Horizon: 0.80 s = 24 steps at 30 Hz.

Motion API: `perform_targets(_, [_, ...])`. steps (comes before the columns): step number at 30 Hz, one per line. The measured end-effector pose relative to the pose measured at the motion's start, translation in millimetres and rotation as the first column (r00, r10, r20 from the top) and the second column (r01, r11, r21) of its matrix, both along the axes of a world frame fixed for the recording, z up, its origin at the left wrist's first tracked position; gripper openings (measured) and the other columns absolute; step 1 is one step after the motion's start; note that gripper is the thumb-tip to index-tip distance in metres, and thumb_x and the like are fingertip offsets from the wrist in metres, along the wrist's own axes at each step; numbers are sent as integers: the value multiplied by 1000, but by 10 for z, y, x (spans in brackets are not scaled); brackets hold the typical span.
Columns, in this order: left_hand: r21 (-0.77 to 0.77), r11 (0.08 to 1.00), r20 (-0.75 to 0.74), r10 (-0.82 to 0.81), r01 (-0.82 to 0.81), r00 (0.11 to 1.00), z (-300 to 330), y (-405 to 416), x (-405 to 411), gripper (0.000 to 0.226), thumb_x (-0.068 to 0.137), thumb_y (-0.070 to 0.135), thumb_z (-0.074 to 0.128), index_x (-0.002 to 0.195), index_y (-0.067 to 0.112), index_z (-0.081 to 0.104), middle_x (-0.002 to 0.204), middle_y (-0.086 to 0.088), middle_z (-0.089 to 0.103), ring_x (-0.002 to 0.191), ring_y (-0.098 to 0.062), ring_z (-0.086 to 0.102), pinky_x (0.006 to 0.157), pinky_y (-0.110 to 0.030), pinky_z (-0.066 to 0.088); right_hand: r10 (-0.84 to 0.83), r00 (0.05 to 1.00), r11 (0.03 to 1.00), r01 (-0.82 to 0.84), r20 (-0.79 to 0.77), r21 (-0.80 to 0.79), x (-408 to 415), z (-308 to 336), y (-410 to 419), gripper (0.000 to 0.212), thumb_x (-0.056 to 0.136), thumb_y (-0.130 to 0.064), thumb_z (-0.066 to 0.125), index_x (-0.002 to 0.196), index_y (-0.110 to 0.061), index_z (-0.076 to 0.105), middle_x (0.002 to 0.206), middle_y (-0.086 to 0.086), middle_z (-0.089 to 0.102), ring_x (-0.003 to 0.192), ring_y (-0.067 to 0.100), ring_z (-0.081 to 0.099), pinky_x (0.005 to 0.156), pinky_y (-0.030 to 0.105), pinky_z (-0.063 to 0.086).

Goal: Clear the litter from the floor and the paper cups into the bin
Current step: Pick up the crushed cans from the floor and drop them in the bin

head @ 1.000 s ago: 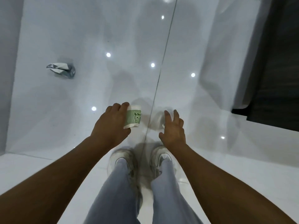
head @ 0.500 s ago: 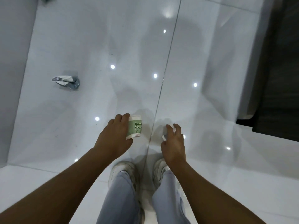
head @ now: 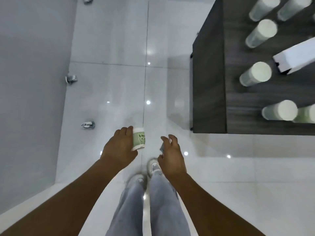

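Partly hidden, a grey scrap (head: 162,147) sits pinched in the right hand (head: 172,155); the left hand (head: 119,147) grips a paper cup (head: 139,140), its far side covered.

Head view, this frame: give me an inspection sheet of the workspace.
Surface: glossy white tiled floor.
Job's things: green paper cup in left hand; crumpled litter on the floor, more by the wall; upturned cups on the dark table.
Clutter: white box on the table.
Grip: right hand pinches a small scrap.
Cables: nothing seen.
Surroundings: grey wall; no bin in view.
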State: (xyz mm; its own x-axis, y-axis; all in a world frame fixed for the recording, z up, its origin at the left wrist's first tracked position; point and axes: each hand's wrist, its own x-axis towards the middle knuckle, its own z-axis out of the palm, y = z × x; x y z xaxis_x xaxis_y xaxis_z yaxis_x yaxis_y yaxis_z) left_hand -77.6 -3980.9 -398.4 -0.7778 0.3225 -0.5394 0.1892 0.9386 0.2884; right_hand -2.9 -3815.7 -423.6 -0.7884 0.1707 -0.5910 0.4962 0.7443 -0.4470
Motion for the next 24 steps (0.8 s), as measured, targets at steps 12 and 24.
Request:
perform_targets(12, [12, 939, -93, -341, 343, 936, 2232, 377, 654, 74, 84, 43, 60, 143, 12, 26, 128, -5, 44, 116, -23, 41, 80, -34, 43, -113, 990, 980, 126, -88, 156, 1171, 2309, 144, 66, 84, 6, 54, 142, -19, 34, 155, 1, 18, 134, 20, 33, 92, 30, 46])
perform_targets(24, [38, 637, -137, -760, 770, 636, 3267, 1625, 2438, 75, 83, 38, 64, 142, 12, 27, 131, -6, 44, 120, -22, 41, 88, -34, 44, -415, 882, 848, 464, -225, 254, 3456, 3218, 505, 63, 82, 6, 52, 140, -15, 37, 154, 6, 23, 132, 26, 35, 94, 34, 46])
